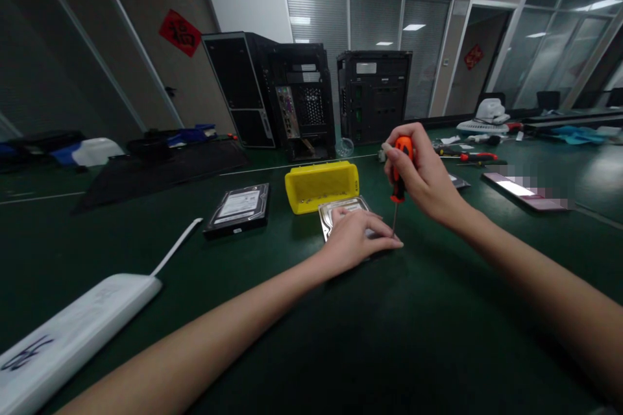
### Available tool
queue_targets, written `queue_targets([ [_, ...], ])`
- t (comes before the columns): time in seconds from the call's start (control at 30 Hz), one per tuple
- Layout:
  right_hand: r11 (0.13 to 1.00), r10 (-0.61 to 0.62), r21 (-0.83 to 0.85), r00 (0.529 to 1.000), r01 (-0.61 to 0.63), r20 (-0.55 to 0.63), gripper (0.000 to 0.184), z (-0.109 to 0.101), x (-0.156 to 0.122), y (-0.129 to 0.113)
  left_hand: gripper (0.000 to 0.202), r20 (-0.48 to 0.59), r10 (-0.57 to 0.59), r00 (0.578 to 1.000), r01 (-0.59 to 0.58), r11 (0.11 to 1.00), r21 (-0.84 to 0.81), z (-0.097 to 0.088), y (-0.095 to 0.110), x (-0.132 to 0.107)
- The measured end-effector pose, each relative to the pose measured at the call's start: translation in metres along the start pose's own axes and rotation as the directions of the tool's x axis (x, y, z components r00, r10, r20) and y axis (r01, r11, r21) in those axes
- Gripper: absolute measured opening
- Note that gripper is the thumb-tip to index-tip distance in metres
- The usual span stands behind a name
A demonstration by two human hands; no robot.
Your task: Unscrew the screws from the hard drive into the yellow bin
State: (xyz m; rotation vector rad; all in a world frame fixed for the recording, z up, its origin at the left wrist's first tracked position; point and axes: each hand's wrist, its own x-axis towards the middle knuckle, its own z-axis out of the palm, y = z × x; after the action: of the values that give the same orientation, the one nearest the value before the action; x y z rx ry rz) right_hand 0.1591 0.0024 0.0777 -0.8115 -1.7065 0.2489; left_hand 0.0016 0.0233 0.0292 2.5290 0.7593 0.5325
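Observation:
My right hand point(422, 178) is closed around an orange-handled screwdriver point(400, 171), held upright with its thin shaft pointing down at the near right corner of a silver hard drive point(341, 208). My left hand point(354, 238) lies flat on that drive with the fingers stretched out, pressing it onto the green table point(311, 337). Most of the drive is hidden under the hand. A yellow plastic bin point(321, 185) stands just behind the drive. A second, black hard drive point(238, 207) lies to the left.
Three black computer cases point(304, 100) stand at the back of the table. A white flat device with a thin antenna point(78, 330) lies at the near left. More screwdrivers point(470, 156) and a pale flat panel point(523, 191) lie at the right. A black mat point(160, 171) covers the far left.

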Motion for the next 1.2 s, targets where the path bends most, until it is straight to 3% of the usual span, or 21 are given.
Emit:
queue_targets([
  [0.47, 1.000, -0.015, -0.018, 1.000, 0.015, 0.005, 0.020, -0.002, -0.002, -0.003, 0.023, -0.005, 0.041, 0.999, -0.041, 0.998, 0.057, 0.000, -0.001, -0.002],
  [0.67, 1.000, 0.009, 0.027, 0.994, -0.012, 0.104, 0.021, -0.006, -0.004, -0.012, 0.012, -0.024, 0.072, 0.997, -0.068, 0.990, 0.127, 0.003, 0.005, -0.004],
  [0.93, 0.996, 0.020, 0.089, 0.999, -0.024, 0.051, 0.028, -0.005, 0.001, -0.006, 0.011, -0.026, 0.072, 0.997, -0.067, 0.986, 0.150, 0.004, 0.006, -0.005],
  [1.2, 0.985, 0.061, 0.147, 0.985, -0.086, 0.164, 0.033, -0.008, 0.000, -0.012, 0.012, -0.025, 0.068, 0.997, -0.065, 0.991, 0.119, 0.005, 0.005, -0.005],
])
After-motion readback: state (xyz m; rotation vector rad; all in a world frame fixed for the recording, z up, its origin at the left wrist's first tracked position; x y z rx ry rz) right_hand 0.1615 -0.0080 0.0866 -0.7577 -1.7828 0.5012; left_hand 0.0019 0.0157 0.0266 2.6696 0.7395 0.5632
